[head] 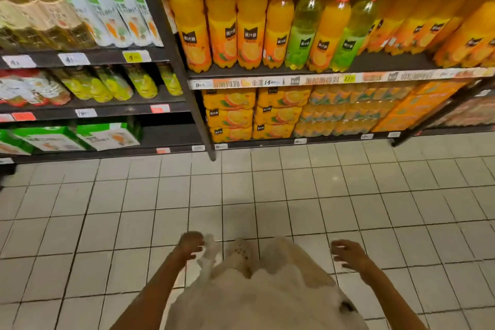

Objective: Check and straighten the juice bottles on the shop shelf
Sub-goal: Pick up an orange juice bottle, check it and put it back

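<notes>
Orange, green juice bottles (270,27) — upright, shelved

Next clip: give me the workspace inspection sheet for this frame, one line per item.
Surface: juice shelf, dark board with a price strip along its front.
Job's things: orange juice bottles upright in front; two green juice bottles mixed among them.
Clutter: nothing seen.
Grippers: left hand and right hand low over the floor, fingers loosely curled, holding nothing.
Cables: nothing seen.
Surroundings: white tiled floor; orange multipacks below; carrot-label bottles on the neighbouring rack.
</notes>
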